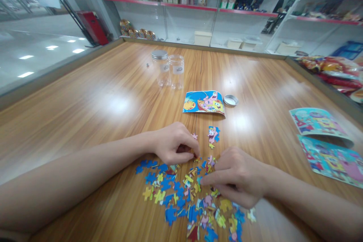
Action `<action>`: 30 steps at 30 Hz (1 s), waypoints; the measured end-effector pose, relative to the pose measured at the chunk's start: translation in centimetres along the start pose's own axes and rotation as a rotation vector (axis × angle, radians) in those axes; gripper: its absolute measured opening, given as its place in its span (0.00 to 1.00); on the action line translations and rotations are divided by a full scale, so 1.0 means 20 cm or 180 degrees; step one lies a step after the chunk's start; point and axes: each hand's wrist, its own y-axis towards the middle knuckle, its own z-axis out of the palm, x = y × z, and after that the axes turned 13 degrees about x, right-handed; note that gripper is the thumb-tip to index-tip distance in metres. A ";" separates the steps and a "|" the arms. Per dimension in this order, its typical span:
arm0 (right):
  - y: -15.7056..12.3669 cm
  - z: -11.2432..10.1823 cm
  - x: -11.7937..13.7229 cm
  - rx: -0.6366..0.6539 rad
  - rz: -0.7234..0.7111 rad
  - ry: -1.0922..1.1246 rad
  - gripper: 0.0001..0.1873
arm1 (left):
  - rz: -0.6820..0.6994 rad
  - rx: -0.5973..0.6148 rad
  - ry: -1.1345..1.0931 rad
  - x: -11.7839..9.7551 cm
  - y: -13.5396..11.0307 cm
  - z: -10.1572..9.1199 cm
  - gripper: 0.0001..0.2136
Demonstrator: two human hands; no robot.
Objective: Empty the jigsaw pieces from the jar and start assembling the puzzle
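Note:
Many loose jigsaw puzzle pieces (170,214), mostly blue, yellow and pink, lie spread over the wooden table (93,121). My left hand (177,143) is at the far side of the pile, thumb and index finger pinched on a small puzzle piece that they largely hide. Over the pile's right side, my right hand (238,176) stretches its index finger onto the pieces, with the thumb apart below it and the other fingers curled. Beyond the hands lies a small joined section of puzzle (213,134) with a pink cartoon face. A single pink piece (194,136) sits near my left knuckles.
A curved picture card (204,103) lies ahead, beside a metal lid (231,100). Behind stand a lidded clear jar (161,69) and a lidless one (177,73). Two more picture cards (323,123) are at right. Stocked shelves (190,5) line the back.

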 end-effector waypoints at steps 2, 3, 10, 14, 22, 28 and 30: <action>0.00 0.00 0.00 -0.0105 -0.0041 0.0079 0.18 | -0.0018 0.0026 -0.0002 0.00 0.00 0.00 0.11; -0.01 0.00 -0.01 -0.0186 -0.0087 0.0147 0.19 | -0.0024 0.0031 -0.0005 0.00 0.00 0.00 0.11; -0.01 -0.01 0.02 -0.0532 -0.0324 0.0368 0.19 | 0.0028 -0.0034 -0.0037 0.00 0.00 0.00 0.11; -0.01 0.03 0.06 -0.0232 -0.0404 0.0165 0.18 | 0.0036 -0.0027 -0.0014 0.00 0.00 0.00 0.11; 0.02 0.01 0.04 -0.1071 -0.0483 0.0774 0.15 | 0.0114 -0.0046 -0.0037 0.00 0.00 0.00 0.10; 0.01 -0.04 -0.05 -0.1331 -0.0254 0.1288 0.13 | 0.0129 0.0070 -0.0118 0.00 0.00 0.00 0.10; 0.01 -0.04 -0.07 -0.1210 -0.0221 0.1324 0.14 | 0.0129 0.0086 -0.0104 0.00 -0.01 0.00 0.10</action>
